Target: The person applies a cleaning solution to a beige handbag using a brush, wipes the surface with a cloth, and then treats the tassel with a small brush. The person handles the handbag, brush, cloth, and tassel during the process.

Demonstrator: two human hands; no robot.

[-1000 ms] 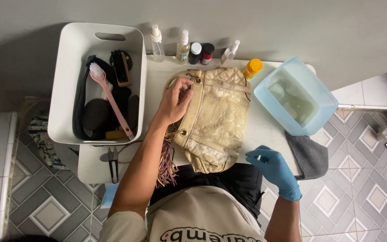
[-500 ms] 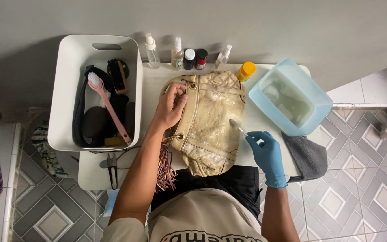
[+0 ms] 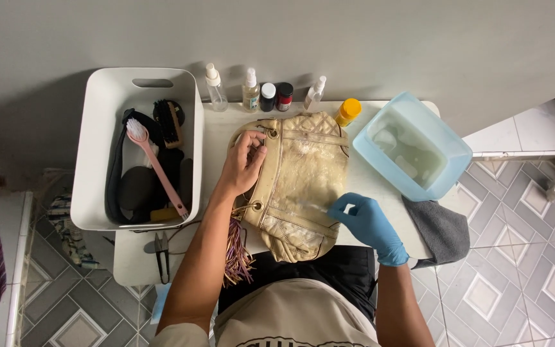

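At the far left of the counter (image 3: 380, 186) you have a white plastic bin (image 3: 101, 138), pushed up toward the wall. Inside it lie a pink long-handled brush (image 3: 158, 170) with white bristles, a dark wooden-backed brush (image 3: 169, 120) and some black items you cannot tell apart. Just near of the bin, a small pair of black snips (image 3: 160, 249) rests on the white surface.

Moving right, your bare left hand (image 3: 244, 164) comes in from the near side and rests on the left edge of the cream quilted handbag (image 3: 300, 186), fingers curled over the rim by a metal ring; it is pressing or pinching the bag's edge rather than spread flat. A tan fringe tassel (image 3: 237, 254) hangs from the bag's near-left corner over the counter edge. The bag lies flat in the middle of the counter, directly in front of you, its surface looking wet or foamy in patches.

Along the wall beyond the bag stand clear spray bottles (image 3: 214, 88), two small dark-capped jars (image 3: 275, 96) and a yellow-capped bottle (image 3: 348, 111).

Your right hand (image 3: 367, 222), in a blue glove, is closed around a thin pale tool (image 3: 313, 205) whose tip touches the bag's right side; what kind of tool it is you cannot tell.

Further right, a pale blue tub (image 3: 448, 177) of cloudy water sits tilted at the counter's far right corner, and a grey cloth (image 3: 441, 231) hangs over the right edge near it.
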